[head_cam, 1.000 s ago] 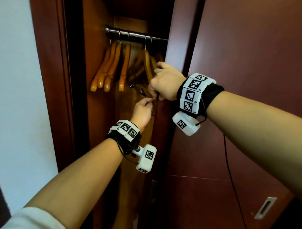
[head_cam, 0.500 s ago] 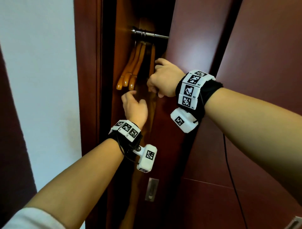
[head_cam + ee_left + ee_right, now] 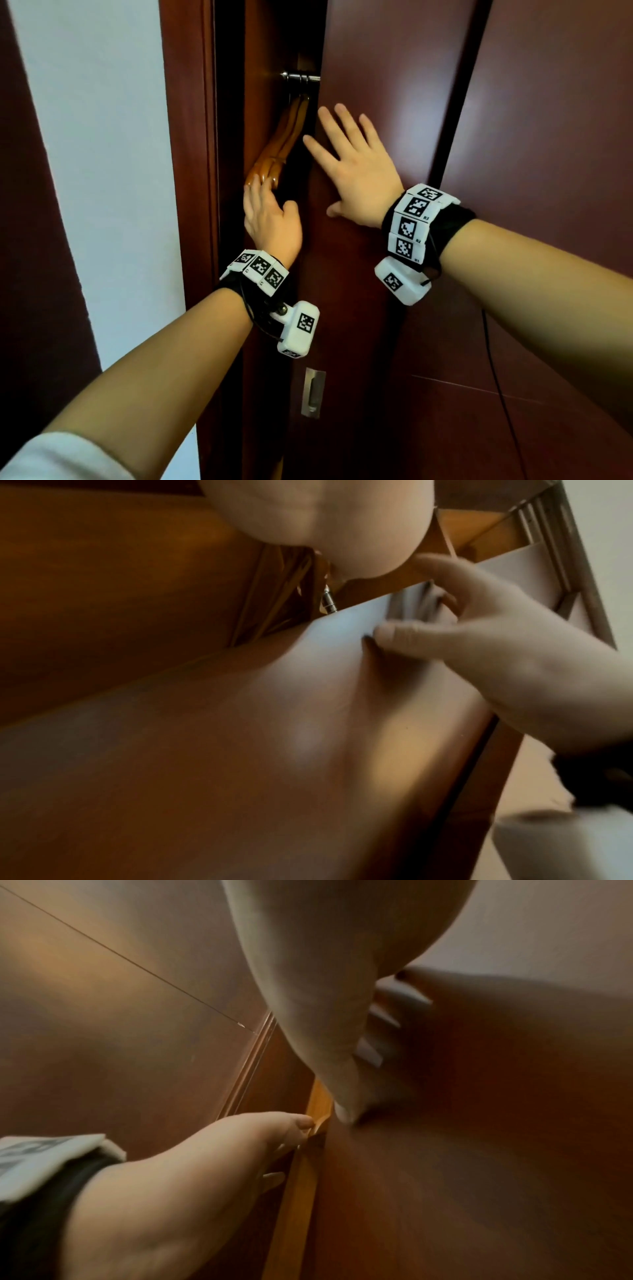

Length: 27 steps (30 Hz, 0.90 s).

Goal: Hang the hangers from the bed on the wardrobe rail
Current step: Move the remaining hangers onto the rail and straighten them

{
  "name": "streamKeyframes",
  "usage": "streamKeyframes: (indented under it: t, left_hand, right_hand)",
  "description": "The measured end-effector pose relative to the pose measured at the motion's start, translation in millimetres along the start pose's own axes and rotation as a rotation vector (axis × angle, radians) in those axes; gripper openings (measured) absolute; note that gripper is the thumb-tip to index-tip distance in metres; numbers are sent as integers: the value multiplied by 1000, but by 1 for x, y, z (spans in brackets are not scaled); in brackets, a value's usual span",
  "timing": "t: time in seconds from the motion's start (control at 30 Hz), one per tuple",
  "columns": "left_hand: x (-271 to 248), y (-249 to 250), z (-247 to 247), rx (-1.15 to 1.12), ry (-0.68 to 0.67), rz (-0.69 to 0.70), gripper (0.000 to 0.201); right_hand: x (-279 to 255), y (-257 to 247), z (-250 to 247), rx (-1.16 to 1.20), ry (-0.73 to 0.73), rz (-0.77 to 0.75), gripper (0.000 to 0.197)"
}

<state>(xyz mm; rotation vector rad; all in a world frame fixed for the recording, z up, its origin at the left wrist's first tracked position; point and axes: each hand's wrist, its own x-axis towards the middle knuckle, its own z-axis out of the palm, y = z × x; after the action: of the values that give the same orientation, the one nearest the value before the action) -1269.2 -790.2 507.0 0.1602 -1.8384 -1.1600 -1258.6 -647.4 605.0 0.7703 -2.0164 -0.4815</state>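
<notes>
**Door nearly shut on the hung hangers**

Head view shows the dark red-brown sliding wardrobe door [image 3: 394, 102] covering almost all of the opening; a second ago the gap was wide and a long stretch of the rail was on show. Only a short stub of the polished metal wardrobe rail [image 3: 299, 77] remains visible, with the glossy honey-coloured wooden hangers [image 3: 284, 144] hooked over it and bunched in the narrow slit. The right hand [image 3: 356, 171], which was curled among the hangers a second ago, now lies flat on the door face with fingers spread and straight, holding nothing. The left hand [image 3: 270, 219] reaches into the gap with loosely extended fingers; its fingertips sit at the lower ends of the hangers, touching or just beside them, and whether they press cannot be told. The right wrist view shows those fingers at the door's edge beside the pale inner wood.

Judged from this, the hanging itself looks done and the person is closing up. The left hand is in the door's path, so it should come out before the door travels further.
</notes>
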Motion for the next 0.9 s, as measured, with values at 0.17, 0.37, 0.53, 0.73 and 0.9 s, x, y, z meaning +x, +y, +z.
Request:
streamKeyframes:
  t: [0.17, 0.37, 0.53, 0.73, 0.9]
  left_hand:
    - [0, -2, 1, 41, 10, 41, 56]
    - [0, -6, 0, 51, -8, 70, 42]
    - [2, -7, -2, -29, 5, 77, 35]
    - [4, -11, -14, -17, -17, 61, 46]
    - [3, -14, -27, -32, -42, 99, 51]
  right_hand:
    - [-1, 3, 11, -50, -38, -22, 133]
    - [5, 3, 18, -40, -29, -43, 132]
    - [14, -4, 19, -16, -25, -59, 131]
    - [32, -21, 18, 21, -14, -82, 130]
    - [49, -36, 20, 38, -2, -80, 134]
